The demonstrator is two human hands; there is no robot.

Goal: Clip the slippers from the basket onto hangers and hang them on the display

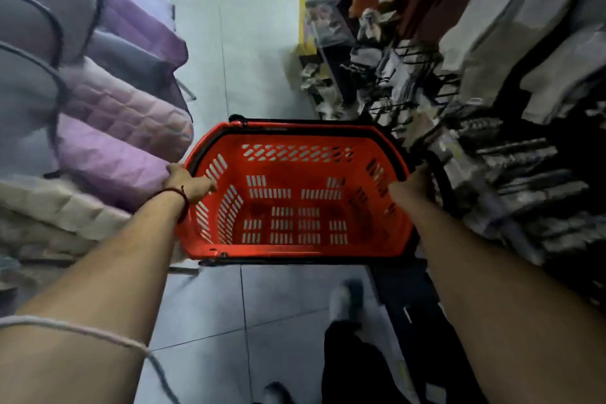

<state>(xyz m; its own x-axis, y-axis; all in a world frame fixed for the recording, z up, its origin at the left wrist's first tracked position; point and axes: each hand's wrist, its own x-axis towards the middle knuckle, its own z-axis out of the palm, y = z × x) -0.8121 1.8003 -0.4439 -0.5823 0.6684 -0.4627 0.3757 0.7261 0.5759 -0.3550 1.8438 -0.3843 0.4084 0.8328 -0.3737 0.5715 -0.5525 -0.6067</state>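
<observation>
Forearms reach forward, left hand and right hand each curled over a side rim of the empty basket, seemingly light, stiff plastic best carried there.

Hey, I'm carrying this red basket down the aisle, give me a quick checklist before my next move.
1. Left hand grips the basket at its left rim: ok.
2. Right hand grips its right side: ok.
3. Slippers in the basket: not ok, only its bare bottom shows.
4. Hangers at hand: cannot tell, none is plainly visible.
5. Display on the right, free spot to hang on: cannot tell, too blurred.
</observation>
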